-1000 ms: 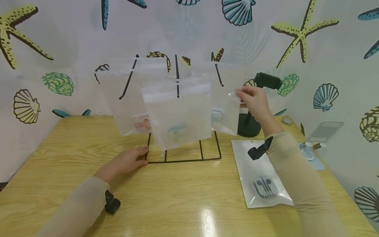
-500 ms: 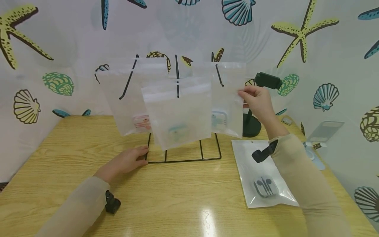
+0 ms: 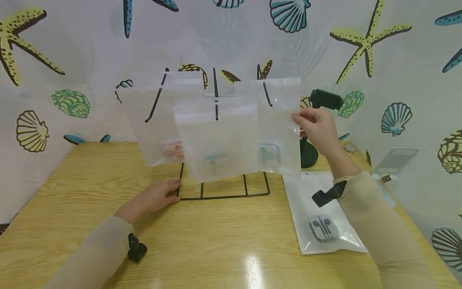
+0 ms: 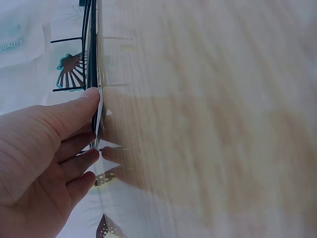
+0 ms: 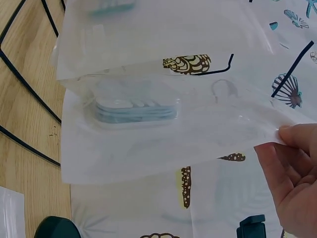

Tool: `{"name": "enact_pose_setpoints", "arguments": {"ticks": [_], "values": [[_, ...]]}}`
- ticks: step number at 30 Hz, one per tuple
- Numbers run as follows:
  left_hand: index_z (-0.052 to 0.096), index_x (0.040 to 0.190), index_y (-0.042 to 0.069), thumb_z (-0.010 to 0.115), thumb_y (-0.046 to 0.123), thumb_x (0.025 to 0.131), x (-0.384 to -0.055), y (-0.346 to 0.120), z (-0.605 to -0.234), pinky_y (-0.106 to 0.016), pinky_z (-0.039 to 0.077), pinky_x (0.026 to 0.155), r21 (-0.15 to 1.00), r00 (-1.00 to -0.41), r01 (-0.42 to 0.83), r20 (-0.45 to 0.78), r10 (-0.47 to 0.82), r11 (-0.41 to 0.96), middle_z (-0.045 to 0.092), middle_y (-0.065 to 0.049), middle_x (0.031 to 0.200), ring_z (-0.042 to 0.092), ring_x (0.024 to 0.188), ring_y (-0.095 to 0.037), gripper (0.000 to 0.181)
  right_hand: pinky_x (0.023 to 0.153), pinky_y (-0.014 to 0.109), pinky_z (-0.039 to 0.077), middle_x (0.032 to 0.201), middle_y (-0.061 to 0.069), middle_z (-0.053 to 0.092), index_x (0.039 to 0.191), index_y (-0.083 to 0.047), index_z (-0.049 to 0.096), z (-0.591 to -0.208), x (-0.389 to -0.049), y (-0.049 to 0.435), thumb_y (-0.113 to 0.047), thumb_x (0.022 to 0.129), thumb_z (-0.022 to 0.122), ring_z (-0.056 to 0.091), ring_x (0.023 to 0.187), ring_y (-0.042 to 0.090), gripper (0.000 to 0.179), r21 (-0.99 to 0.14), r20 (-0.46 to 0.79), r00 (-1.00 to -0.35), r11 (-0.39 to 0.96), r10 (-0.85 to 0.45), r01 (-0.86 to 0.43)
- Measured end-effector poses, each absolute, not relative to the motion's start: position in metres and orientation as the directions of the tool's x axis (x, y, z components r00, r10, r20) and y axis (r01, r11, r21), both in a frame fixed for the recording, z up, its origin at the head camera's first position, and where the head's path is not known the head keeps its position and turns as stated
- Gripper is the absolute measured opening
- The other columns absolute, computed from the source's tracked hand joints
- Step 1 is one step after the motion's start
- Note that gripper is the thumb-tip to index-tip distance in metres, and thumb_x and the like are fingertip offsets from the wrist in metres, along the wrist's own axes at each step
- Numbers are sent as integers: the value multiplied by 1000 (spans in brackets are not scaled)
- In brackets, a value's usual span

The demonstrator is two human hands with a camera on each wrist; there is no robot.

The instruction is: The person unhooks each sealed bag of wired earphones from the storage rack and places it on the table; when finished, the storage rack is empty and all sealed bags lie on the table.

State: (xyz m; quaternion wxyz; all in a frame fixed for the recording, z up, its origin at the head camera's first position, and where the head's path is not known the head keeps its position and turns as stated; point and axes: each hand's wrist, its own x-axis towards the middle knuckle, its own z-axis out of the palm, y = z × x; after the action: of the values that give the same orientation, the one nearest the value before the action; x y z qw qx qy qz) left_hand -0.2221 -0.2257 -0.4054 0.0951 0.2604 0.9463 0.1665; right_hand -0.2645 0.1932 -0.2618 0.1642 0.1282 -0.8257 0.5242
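Observation:
My left hand point(image 3: 153, 198) holds the left front corner of a black wire display rack point(image 3: 223, 196); in the left wrist view its thumb and fingers close on the rack's edge. With thumb and fingertips my right hand point(image 3: 317, 126) pinches the right edge of a frosted plastic bag point(image 3: 285, 120) on the rack's right hook. A blue earphone case point(image 3: 270, 155) shows low inside this bag. A second frosted bag point(image 3: 216, 138) hangs from the middle hook, its blue-green contents blurred. On the left hook another frosted bag point(image 3: 151, 136) contains a red earphone case point(image 3: 173, 151).
A white bag point(image 3: 306, 245) with grey earphones point(image 3: 323, 228) lies flat on the wooden table point(image 3: 216, 241) at right. A dark green stand point(image 3: 308, 154) is behind my right hand. Further right is a pale phone stand point(image 3: 397, 162). A patterned curtain point(image 3: 252, 36) hangs behind.
My right hand has shifted slightly right and down, drawing the right bag's edge outward, so more of its blue case shows. The left hand stays on the rack.

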Motion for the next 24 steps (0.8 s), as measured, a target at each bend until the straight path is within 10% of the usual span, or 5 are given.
{"name": "enact_pose_setpoints", "arguments": {"ticks": [24], "values": [[39, 134, -10, 58, 20, 92, -221, -225, -403, -54, 32, 98, 379, -848, 446, -112, 519, 811, 33, -28, 139, 33, 124, -44, 56, 55, 20, 52, 88, 20, 66, 100, 8, 67, -255, -221, 200, -9, 89, 62, 60, 64, 7, 21, -731, 495, -862, 482, -112, -483]]}}
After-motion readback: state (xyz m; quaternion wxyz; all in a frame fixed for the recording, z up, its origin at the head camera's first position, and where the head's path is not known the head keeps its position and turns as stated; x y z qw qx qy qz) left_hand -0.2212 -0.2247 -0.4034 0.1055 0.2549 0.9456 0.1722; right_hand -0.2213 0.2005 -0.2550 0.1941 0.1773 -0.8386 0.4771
